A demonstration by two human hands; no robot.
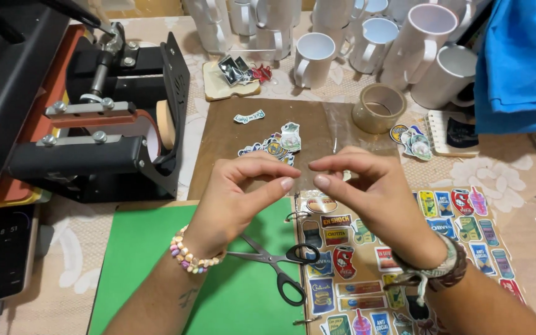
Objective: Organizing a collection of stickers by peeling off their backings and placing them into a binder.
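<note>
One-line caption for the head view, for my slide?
Left hand and right hand meet fingertip to fingertip above black-handled scissors and a colourful sticker sheet.

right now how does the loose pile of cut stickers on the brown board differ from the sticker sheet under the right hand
The loose pile of cut stickers is cut out and heaped, overlapping; the sticker sheet keeps its stickers flat in rows, uncut. The pile lies on the brown board beyond the hands; the sheet lies nearer, partly under the right hand and the scissors. Both show colourful printed designs.
</note>
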